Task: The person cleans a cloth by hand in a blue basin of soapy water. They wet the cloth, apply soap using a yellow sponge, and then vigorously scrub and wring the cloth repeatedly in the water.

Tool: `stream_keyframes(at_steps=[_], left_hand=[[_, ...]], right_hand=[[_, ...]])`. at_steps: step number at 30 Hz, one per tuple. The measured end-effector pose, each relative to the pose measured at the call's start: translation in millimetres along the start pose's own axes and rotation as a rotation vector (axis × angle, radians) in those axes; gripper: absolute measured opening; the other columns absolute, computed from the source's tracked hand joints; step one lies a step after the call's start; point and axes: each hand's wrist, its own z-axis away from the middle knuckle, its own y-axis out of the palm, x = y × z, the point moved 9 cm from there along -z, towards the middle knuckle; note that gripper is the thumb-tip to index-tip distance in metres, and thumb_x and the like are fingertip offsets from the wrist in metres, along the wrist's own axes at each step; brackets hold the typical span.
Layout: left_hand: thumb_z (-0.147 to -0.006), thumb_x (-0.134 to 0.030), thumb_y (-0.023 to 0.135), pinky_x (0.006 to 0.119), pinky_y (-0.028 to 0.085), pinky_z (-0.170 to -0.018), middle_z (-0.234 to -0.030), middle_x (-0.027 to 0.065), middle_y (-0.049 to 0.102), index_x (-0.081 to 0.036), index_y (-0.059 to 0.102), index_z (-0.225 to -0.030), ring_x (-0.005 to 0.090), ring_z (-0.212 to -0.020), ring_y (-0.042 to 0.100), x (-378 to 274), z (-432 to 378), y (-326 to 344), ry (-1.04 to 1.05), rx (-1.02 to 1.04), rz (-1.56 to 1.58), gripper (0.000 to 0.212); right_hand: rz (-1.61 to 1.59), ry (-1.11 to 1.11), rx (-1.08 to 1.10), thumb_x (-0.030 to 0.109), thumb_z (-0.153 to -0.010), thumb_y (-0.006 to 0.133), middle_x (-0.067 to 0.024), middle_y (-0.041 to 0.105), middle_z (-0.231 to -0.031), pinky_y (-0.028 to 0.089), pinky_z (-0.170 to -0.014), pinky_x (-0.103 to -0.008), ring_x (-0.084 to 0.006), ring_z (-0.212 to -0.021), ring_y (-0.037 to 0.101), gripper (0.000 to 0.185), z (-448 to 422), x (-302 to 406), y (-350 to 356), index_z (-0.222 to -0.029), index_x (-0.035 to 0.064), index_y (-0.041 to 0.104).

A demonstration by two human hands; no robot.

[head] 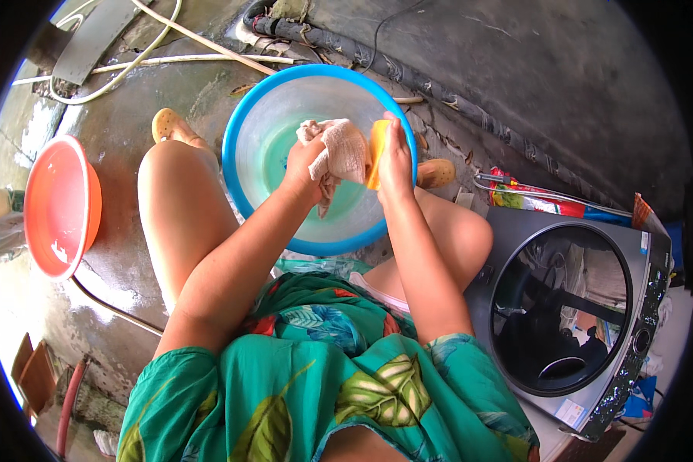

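Note:
A large translucent plastic basin with a blue rim stands on the floor between my knees. Its bottom looks pale green. Over it, my left hand grips a crumpled beige cloth, one end of which hangs below the fingers. My right hand holds a yellow-orange block, seemingly a bar of soap, flat against the palm near the basin's right rim. The block's inner face is against the cloth or very close to it. Part of the block is hidden by my right hand.
An orange-red basin sits on the wet concrete floor at left. To the right is a grey front-loading washing machine, with a colourful plastic packet beyond it. Pale hoses and a wrapped pipe run along the far side.

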Motion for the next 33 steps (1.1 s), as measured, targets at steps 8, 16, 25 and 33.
stream_keyframes(at_steps=[8, 16, 25, 33], left_hand=[[-0.087, -0.027, 0.045, 0.032, 0.046, -0.064, -0.091, 0.0081, 0.058, -0.006, 0.053, -0.098, 0.0194, -0.076, 0.057, 23.1, -30.3, -19.3, 0.165, 0.167, -0.112, 0.025], [-0.088, -0.029, 0.039, 0.035, 0.048, -0.074, -0.092, 0.0095, 0.059, -0.007, 0.053, -0.1, 0.0215, -0.082, 0.058, 14.7, 2.6, 1.3, -0.164, 0.097, 0.176, 0.028], [-0.091, -0.044, 0.019, 0.04, 0.046, -0.081, -0.114, 0.013, 0.053, -0.008, 0.044, -0.12, 0.0291, -0.096, 0.054, 30.2, 14.0, 5.1, -0.356, 0.167, 0.02, 0.052], [-0.089, -0.055, 0.018, 0.045, 0.024, -0.103, -0.135, 0.0123, 0.033, -0.009, 0.027, -0.134, 0.0322, -0.124, 0.032, 20.6, 32.8, 26.9, -0.386, 0.43, 0.234, 0.065]], right_hand=[[0.868, -0.772, 0.083, 0.025, -0.083, 0.053, -0.0182, 0.048, -0.108, 0.036, -0.086, -0.0402, -0.033, -0.1, 0.046, 0.04, 57.7, 42.2, 80.1, -0.118, 0.0076, 0.043], [0.68, -0.33, 0.018, 0.038, -0.086, 0.046, -0.022, 0.05, -0.103, 0.04, -0.082, -0.0438, -0.0383, -0.097, 0.048, 0.042, 21.2, 13.8, 42.7, -0.116, 0.0096, 0.041], [0.716, -0.525, -0.107, 0.036, -0.083, 0.052, -0.0215, 0.045, -0.11, 0.04, -0.083, -0.0445, -0.0381, -0.099, 0.045, 0.051, 53.8, 8.0, 29.4, -0.123, 0.0078, 0.036], [-0.161, 0.05, 0.059, 0.035, -0.091, 0.04, -0.0072, 0.057, -0.09, 0.045, -0.07, -0.0271, -0.0148, -0.078, 0.056, 0.036, 10.0, -27.8, -23.2, -0.105, 0.0039, 0.051]])
